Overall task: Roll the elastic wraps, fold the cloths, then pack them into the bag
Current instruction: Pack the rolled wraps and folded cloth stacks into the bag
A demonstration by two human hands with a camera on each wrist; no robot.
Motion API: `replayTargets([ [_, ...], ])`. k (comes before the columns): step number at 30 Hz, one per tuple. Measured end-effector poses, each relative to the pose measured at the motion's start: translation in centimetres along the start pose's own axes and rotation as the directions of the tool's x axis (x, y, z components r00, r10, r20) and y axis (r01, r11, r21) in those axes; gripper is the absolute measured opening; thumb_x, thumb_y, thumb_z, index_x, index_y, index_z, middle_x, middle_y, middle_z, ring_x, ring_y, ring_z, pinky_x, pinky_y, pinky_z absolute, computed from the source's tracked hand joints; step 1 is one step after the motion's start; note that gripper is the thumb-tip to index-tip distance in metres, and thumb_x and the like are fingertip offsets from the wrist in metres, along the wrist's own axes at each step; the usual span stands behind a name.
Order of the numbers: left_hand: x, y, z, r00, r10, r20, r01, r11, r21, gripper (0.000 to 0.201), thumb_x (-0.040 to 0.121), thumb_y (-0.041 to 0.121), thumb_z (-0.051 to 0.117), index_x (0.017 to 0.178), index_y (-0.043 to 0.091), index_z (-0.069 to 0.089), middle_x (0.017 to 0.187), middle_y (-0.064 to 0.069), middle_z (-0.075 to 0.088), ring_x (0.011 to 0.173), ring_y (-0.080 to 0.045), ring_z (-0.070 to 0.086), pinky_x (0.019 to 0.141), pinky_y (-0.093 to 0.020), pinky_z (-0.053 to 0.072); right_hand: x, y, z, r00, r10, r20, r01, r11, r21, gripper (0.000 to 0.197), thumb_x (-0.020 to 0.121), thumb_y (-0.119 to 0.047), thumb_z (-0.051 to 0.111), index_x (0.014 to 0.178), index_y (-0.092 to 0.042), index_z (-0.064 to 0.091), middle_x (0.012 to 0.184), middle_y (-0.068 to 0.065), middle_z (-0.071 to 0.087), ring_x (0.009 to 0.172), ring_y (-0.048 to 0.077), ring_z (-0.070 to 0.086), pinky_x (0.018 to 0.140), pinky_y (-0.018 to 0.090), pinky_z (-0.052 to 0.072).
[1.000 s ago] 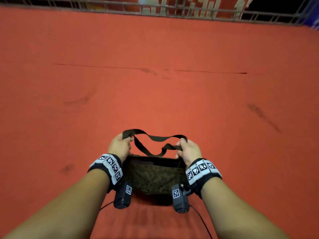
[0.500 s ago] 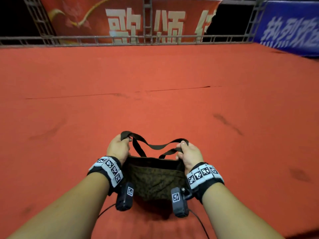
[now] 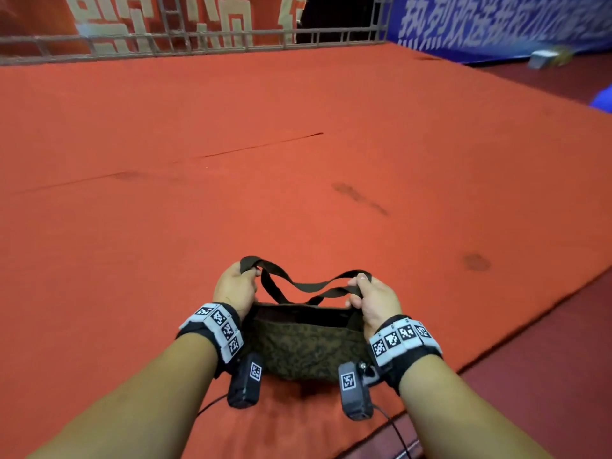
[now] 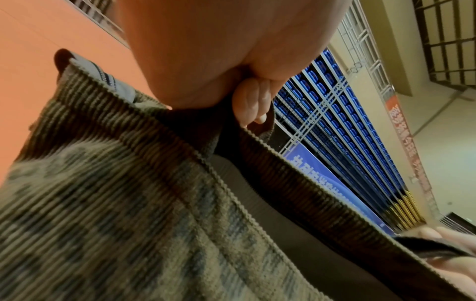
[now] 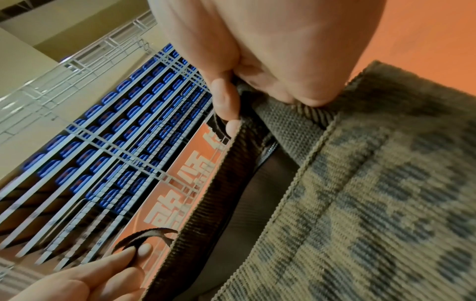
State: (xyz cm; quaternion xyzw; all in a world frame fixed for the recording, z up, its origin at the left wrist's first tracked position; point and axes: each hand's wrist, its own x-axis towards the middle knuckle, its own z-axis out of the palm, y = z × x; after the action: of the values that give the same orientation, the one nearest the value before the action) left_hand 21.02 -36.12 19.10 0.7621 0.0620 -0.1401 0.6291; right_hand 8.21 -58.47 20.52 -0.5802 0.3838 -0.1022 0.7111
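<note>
Head view, left hand and right hand each with a closed grip on the dark straps of the patterned bag, bag held up between the wrists above the red carpet, wrist views alone showing ribbed corduroy weave and blue stadium seats, railing and banners behind.

The bag hangs between both hands above the carpet (railing and banners behind).
</note>
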Motion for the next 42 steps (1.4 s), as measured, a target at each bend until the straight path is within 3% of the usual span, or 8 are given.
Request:
replayTargets([
  [8,1.2,-1.4,5.4,0.967,-0.002,0.256,-0.017,0.997,0.072,0.014,0.082,0.030,0.052,0.083,0.023,0.064,0.053,0.005,0.046,0.048,-0.020,0.039,0.061,-0.036,0.034,-2.0,2.8,-4.5,0.966,0.067,-0.248,-0.054,0.997,0.059,0.029,0.102,-0.026,0.045,0.086,-0.009,0.062,0.047,0.004,0.044,0.057,0.025,0.054,0.068,0.038,0.043],
  [13,0.2,-1.9,9.9,0.913,-0.004,0.408,-0.048,0.992,0.117,0.015,0.081,0.032,0.051,0.081,0.025,0.065,0.053,0.006,0.047,0.049,-0.021,0.040,0.062,-0.037,0.036,-4.9,3.8,-8.3,0.927,0.098,-0.363,-0.033,0.983,0.180,0.027,0.103,-0.024,0.045,0.087,-0.009,0.060,0.049,0.005,0.041,0.057,0.024,0.052,0.060,0.033,0.044],
  [24,-7.3,-2.3,23.0,0.765,-0.007,0.644,-0.109,0.984,0.140,0.015,0.085,0.024,0.051,0.078,0.023,0.064,0.050,0.005,0.042,0.043,-0.019,0.034,0.050,-0.030,0.028,-8.9,5.7,-20.5,0.801,0.156,-0.578,0.059,0.940,0.336,0.028,0.104,-0.025,0.046,0.084,-0.010,0.058,0.046,0.004,0.040,0.050,0.023,0.047,0.053,0.030,0.043],
  [31,-13.1,-2.7,32.4,0.673,-0.039,0.738,-0.182,0.959,0.217,0.018,0.088,0.021,0.049,0.078,0.024,0.063,0.051,0.006,0.043,0.043,-0.016,0.035,0.050,-0.031,0.028,-10.0,7.4,-30.1,0.747,0.230,-0.624,0.107,0.885,0.454,0.031,0.105,-0.023,0.044,0.082,-0.009,0.058,0.046,0.005,0.036,0.047,0.022,0.046,0.055,0.030,0.043],
  [39,-21.2,-4.9,44.2,0.576,-0.139,0.806,-0.206,0.929,0.308,0.019,0.096,0.015,0.048,0.083,0.020,0.061,0.050,0.006,0.041,0.043,-0.015,0.034,0.047,-0.030,0.025,-11.7,10.6,-42.6,0.647,0.379,-0.662,0.131,0.800,0.586,0.029,0.105,-0.022,0.047,0.084,-0.006,0.060,0.047,0.007,0.039,0.050,0.023,0.046,0.055,0.029,0.043],
  [42,-23.9,-6.3,47.9,0.533,-0.158,0.831,-0.248,0.910,0.332,0.020,0.098,0.014,0.047,0.084,0.017,0.061,0.051,0.002,0.044,0.047,-0.019,0.039,0.051,-0.032,0.031,-12.3,12.5,-46.6,0.606,0.442,-0.661,0.121,0.771,0.626,0.028,0.104,-0.023,0.047,0.088,-0.006,0.062,0.049,0.007,0.040,0.051,0.023,0.048,0.056,0.030,0.045],
])
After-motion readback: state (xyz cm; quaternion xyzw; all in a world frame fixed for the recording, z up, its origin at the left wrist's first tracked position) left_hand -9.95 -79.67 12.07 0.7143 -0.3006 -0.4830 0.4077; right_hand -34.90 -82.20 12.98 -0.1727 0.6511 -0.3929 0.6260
